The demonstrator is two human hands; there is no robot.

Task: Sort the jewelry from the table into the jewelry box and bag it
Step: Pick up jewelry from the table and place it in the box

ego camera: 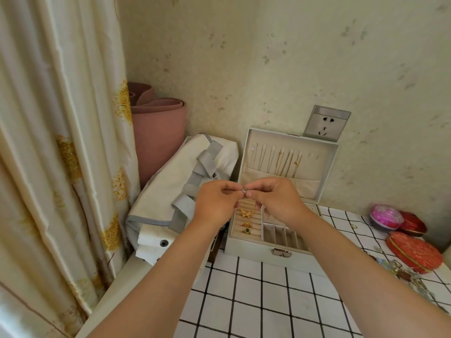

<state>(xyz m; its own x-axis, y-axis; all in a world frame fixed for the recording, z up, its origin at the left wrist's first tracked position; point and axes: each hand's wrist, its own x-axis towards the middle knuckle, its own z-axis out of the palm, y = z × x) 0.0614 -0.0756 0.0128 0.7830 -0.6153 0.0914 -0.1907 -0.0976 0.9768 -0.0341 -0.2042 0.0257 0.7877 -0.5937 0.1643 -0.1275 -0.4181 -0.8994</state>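
A pale jewelry box stands open on the checked table, its lid leaning against the wall with several gold chains hanging inside. Three rings, two gold and one with a green stone, sit in the ring rolls at the box's left. Above those rolls my left hand and my right hand meet, both pinching one small silver ring between fingertips. A white bag with grey straps lies left of the box.
Loose jewelry lies at the table's right edge, beside two red pouches and a pink round case. A rolled pink mat stands behind the bag. A curtain hangs at the left, a wall socket above the box.
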